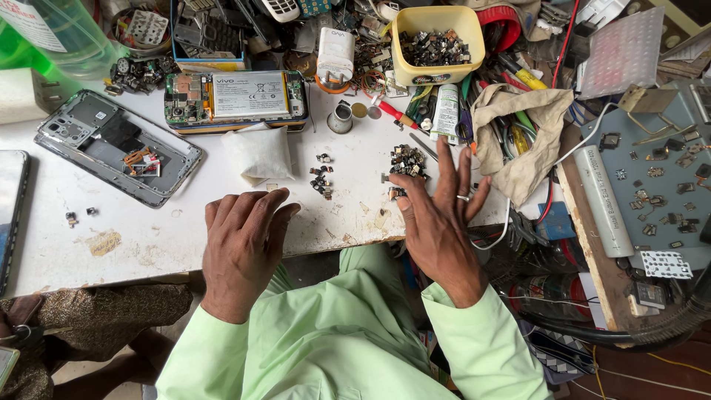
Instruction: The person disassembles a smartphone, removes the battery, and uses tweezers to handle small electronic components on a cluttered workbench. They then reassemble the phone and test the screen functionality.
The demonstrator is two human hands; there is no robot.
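Head camera looks down on a white worktable [148,244] where small metal parts are being sorted. As far as I can judge, the work is somewhere in the middle: one bigger heap of small metal parts [408,161] is already gathered, a smaller group of dark parts [321,180] lies apart from it, and many more pieces wait in the yellow tub [437,44] at the far side. The right hand [443,222] is spread flat with its fingers [446,164] loose and extended, holding nothing; the bigger heap lies just beyond the tip of the forefinger and touches or nearly touches it, and one small piece [397,193] sits directly beside that finger. The left hand [241,241] rests palm down at the table edge, its fingers [275,198] relaxed and a little bent, also gripping nothing; the smaller group is just past these fingertips, toward the right, not touching. Further beyond the left fingers lie a white pouch [258,153] and an opened phone with its battery [235,100] showing.
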